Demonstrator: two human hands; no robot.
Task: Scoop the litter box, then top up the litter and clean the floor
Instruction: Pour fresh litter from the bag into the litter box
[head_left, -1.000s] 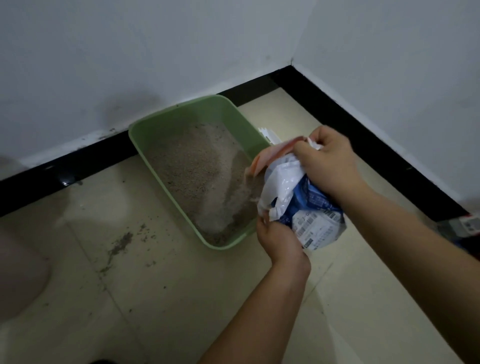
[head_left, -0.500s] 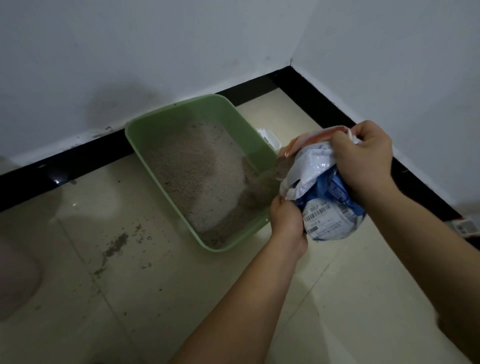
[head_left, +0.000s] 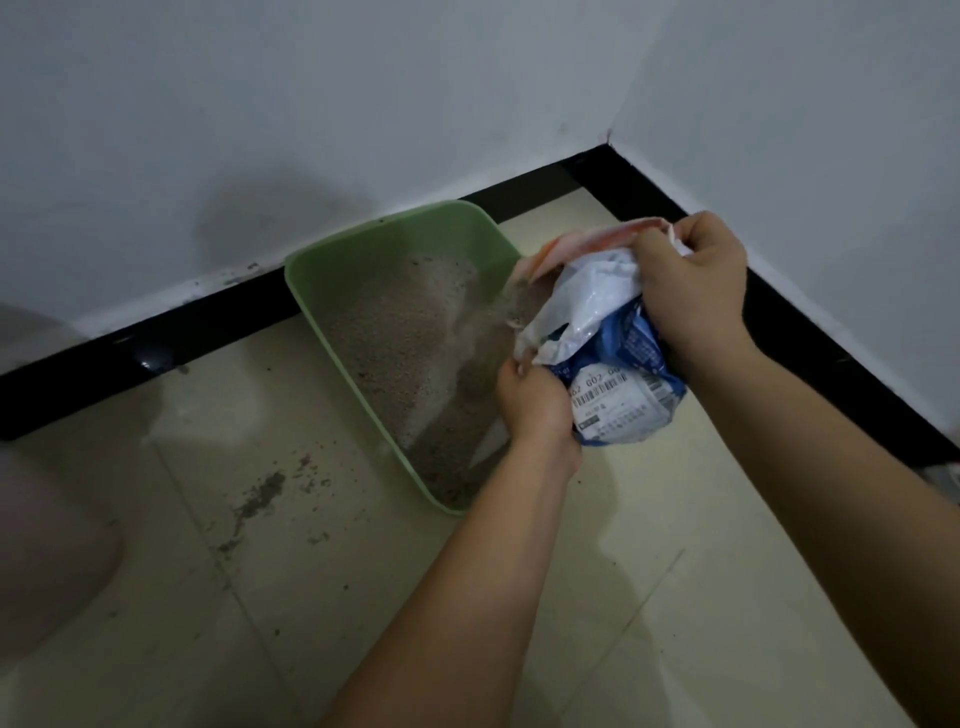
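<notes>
Right hand (head_left: 691, 280) fisted round the bunched top of the litter bag (head_left: 613, 374); left hand (head_left: 535, 400), lower and nearer the body, pinching the bag's lower lip. Bag tipped mouth-first to the left of the right hand, over the right side of the green litter box (head_left: 363, 228). Grey litter (head_left: 483, 322) streaming from the mouth into the box.

Step in hand, by the look of it: topping up. Next, probably: keep the mouth over the box, right the bag once deep enough, then tackle the spilled grit (head_left: 260, 493) on the floor (head_left: 649, 519), well left of the left hand.

Hard to judge: fill depth under the dust, amount left in the bag. Cut off: pale rounded shape (head_left: 47, 545) far left, small object (head_left: 953, 478) beyond the right forearm.
</notes>
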